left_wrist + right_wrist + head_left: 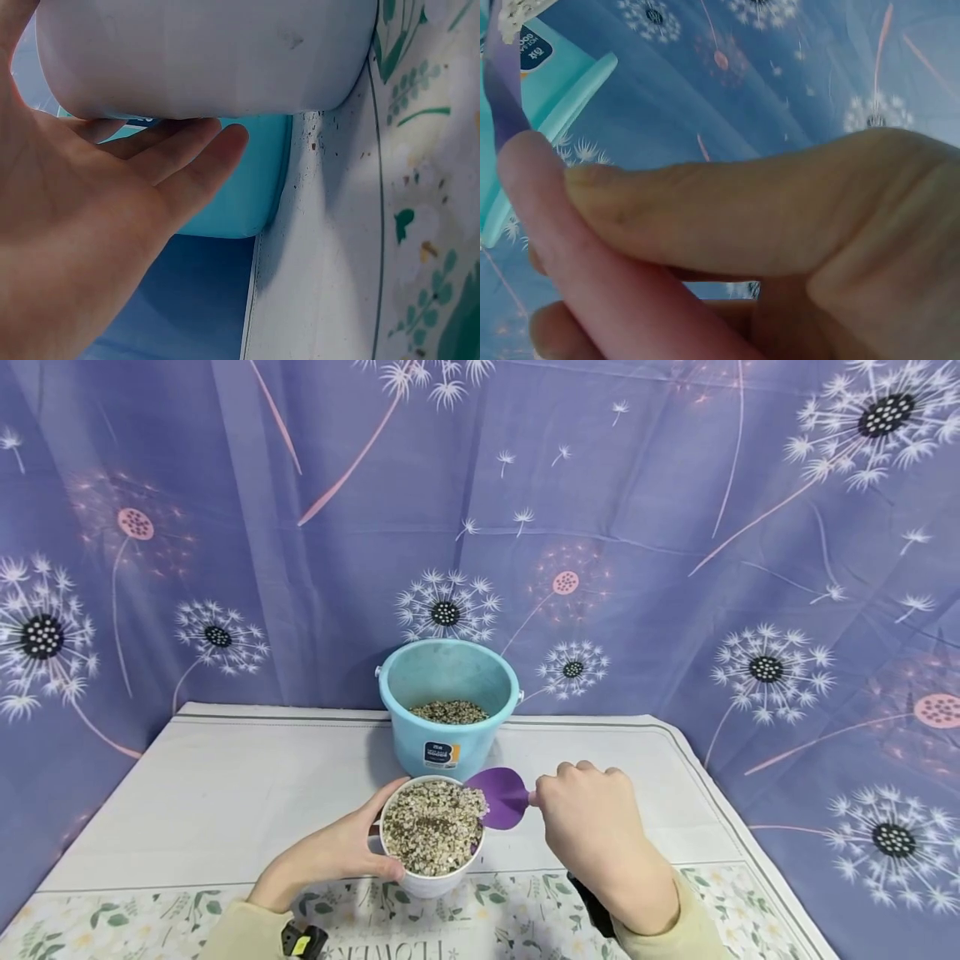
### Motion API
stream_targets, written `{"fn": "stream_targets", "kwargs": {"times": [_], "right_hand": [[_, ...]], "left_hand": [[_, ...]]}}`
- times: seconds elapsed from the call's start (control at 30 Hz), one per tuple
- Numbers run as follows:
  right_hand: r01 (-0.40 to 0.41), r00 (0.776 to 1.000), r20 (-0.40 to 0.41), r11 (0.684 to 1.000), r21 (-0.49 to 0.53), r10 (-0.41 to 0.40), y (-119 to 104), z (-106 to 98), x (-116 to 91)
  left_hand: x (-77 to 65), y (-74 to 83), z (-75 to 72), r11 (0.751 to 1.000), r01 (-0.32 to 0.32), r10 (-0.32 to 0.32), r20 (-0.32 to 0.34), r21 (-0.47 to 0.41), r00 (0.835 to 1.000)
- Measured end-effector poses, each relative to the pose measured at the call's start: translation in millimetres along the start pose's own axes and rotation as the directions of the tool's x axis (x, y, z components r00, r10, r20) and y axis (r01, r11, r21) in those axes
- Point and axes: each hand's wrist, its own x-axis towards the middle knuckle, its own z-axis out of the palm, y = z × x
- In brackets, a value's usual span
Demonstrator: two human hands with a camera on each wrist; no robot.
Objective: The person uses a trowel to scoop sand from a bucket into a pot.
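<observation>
A white pot (432,887) stands in front of the bucket, filled nearly to its rim with a pale, grainy soil mix (431,837). My left hand (337,850) holds the pot from its left side, thumb toward the near side and fingers round the far side. In the left wrist view its fingers (202,161) lie against the pot's lower wall (202,60). My right hand (596,818) grips the pink handle (592,262) of a trowel. The trowel's purple blade (506,800) overlaps the pot's right rim, and grains cover its tip.
Behind the pot stands a light blue bucket (408,739) with more grainy mix (450,712) low inside. Loose specks lie on the white tabletop (319,225). A leaf-patterned cloth band (165,914) runs along the near side. Purple dandelion-print curtain (337,568) encloses the table's back and sides.
</observation>
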Motion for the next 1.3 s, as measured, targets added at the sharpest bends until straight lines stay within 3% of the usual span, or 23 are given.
{"fn": "stream_targets", "kwargs": {"times": [0.4, 1.07, 1.3], "right_hand": [[0.072, 0.989, -0.118, 0.990, -0.122, -0.086, -9.7, -5.7, 5.7], [0.057, 0.963, -0.258, 0.995, -0.086, -0.077, -12.2, 14.9, 9.2], [0.046, 0.942, -0.329, 0.997, -0.063, -0.065, -10.6, 21.0, 8.1]], "left_hand": [[0.3, 0.3, 1.1, 1.000, 0.012, -0.012, 0.000, -0.018, 1.000], [-1.1, 3.6, 1.1, 1.000, 0.008, -0.008, 0.000, 0.011, 1.000], [-0.8, 2.3, 0.8, 1.000, -0.001, 0.001, -0.001, 0.015, 1.000]]}}
